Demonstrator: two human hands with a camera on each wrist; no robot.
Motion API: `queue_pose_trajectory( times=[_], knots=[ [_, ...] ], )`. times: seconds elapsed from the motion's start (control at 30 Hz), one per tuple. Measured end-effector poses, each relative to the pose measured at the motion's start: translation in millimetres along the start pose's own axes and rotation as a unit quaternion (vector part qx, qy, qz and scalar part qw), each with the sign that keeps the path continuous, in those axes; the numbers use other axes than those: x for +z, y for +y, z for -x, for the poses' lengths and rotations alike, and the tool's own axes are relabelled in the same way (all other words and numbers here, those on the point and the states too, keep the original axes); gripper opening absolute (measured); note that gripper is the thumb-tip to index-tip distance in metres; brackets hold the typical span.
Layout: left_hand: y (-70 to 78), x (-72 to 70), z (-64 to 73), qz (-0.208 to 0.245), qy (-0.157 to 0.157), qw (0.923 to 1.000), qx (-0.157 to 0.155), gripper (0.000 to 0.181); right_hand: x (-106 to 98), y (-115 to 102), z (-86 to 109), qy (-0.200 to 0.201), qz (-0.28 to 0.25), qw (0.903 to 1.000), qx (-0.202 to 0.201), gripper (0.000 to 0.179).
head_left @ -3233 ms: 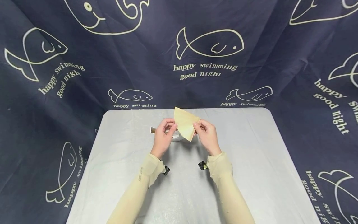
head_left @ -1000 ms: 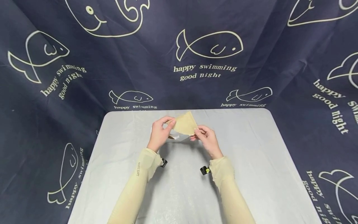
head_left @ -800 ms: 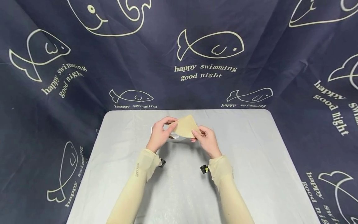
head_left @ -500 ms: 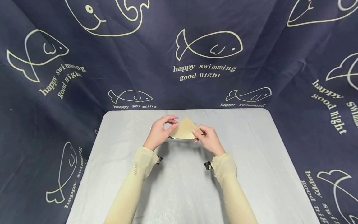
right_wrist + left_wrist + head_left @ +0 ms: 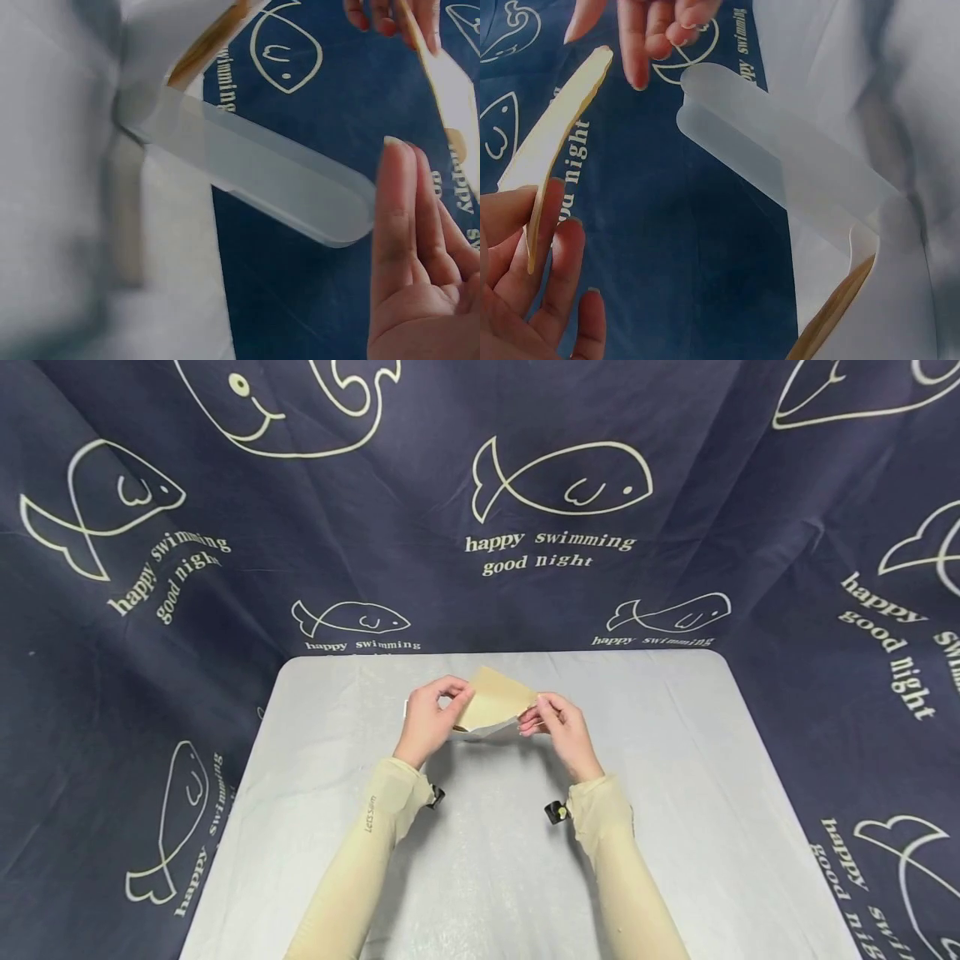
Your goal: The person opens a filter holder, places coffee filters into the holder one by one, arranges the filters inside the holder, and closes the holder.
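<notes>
My left hand (image 5: 431, 718) pinches a tan, fan-shaped paper coffee filter (image 5: 497, 697) between thumb and fingers. In the left wrist view the filter (image 5: 559, 131) shows nearly edge-on, above the left hand (image 5: 536, 277). My right hand (image 5: 558, 727) is at the filter's right side. Its fingers look extended in the right wrist view, where the hand (image 5: 424, 262) stands apart from the filter (image 5: 459, 97). Below both hands is a frosted, translucent holder (image 5: 780, 150) with rounded ends, partly hidden by the hands and filter in the head view. Brown papers (image 5: 832, 311) sit inside it.
The holder stands on a table with a pale grey cover (image 5: 495, 860), towards its far edge. A dark blue curtain (image 5: 555, 602) with fish drawings hangs behind the table and on both sides. Each wrist carries a small black camera (image 5: 556, 812).
The filter, pinched by both hands earlier, has been turned about between them and tilted. My right fingers have let go of its edge, while my left hand keeps its pinch.
</notes>
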State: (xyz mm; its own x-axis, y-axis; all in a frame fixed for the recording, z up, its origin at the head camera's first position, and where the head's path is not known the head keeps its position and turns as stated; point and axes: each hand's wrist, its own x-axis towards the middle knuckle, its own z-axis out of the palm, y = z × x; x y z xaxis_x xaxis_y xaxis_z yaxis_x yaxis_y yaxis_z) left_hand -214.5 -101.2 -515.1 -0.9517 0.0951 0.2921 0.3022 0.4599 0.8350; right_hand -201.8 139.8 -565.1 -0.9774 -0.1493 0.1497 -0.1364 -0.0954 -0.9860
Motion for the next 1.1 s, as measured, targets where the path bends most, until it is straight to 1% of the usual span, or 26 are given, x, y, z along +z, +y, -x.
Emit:
queue_pose_trajectory(
  times=[0.1,0.17,0.23,0.33,0.43,0.53,0.6,0.67,0.73,0.8,0.83,0.9,0.97,1.03,1.1],
  knots=[
    [1.0,-0.3,0.1,0.014,0.011,0.9998,-0.005,0.014,0,5,0.5,0.006,-0.022,0.9997,-0.011,0.03],
    [0.6,1.4,1.1,0.016,0.019,0.9997,-0.009,0.013,4,6,1.2,-0.002,-0.038,0.9992,-0.014,0.023],
    [-0.2,4.3,2.1,0.02,0.021,0.9995,-0.01,0.012,10,6,1.1,-0.013,-0.053,0.9984,-0.009,0.02],
    [-1.0,9.6,4.3,0.029,0.015,0.9995,-0.004,0.012,21,3,0.8,-0.022,-0.059,0.998,0.0,0.027],
    [-1.4,12.6,7.2,0.043,-0.001,0.9991,-0.007,0.013,28,0,0.4,-0.008,-0.033,0.9994,0.008,0.03],
    [-2.2,10.0,8.3,0.055,-0.011,0.9984,-0.012,0.013,29,-1,-0.3,0.01,0.001,0.9998,0.017,0.025],
    [-3.3,6.0,6.4,0.06,-0.014,0.9981,-0.005,0.018,26,-3,-1.2,0.011,0.023,0.9994,0.023,0.023],
    [-2.9,1.8,2.6,0.059,-0.018,0.9981,0.01,0.026,22,-5,-2.7,0.003,0.042,0.9987,0.028,0.022],
    [-2.1,-2.4,-1.1,0.041,-0.029,0.9983,0.029,0.034,19,-8,-3.6,-0.012,0.055,0.9979,0.031,0.021],
    [-0.1,-6.0,-3.7,0.007,-0.042,0.9982,0.043,0.037,17,-10,-4.3,-0.029,0.064,0.9969,0.035,0.021],
    [1.2,-7.2,-4.5,-0.013,-0.051,0.9974,0.05,0.037,16,-11,-4.4,-0.037,0.069,0.9962,0.037,0.02],
    [3.5,-8.3,-5.2,-0.055,-0.066,0.9944,0.061,0.029,16,-11,-4.3,-0.054,0.079,0.9946,0.04,0.02],
    [5.6,-8.1,-4.9,-0.085,-0.074,0.9915,0.064,0.021,18,-9,-3.9,-0.066,0.082,0.9935,0.042,0.02],
    [6.4,-7.1,-4.0,-0.091,-0.077,0.991,0.06,0.016,19,-8,-3.4,-0.07,0.077,0.9939,0.038,0.02],
    [6.2,-5.9,-3.2,-0.078,-0.068,0.9935,0.048,0.015,19,-6,-2.7,-0.063,0.054,0.9961,0.032,0.02]
  ],
)
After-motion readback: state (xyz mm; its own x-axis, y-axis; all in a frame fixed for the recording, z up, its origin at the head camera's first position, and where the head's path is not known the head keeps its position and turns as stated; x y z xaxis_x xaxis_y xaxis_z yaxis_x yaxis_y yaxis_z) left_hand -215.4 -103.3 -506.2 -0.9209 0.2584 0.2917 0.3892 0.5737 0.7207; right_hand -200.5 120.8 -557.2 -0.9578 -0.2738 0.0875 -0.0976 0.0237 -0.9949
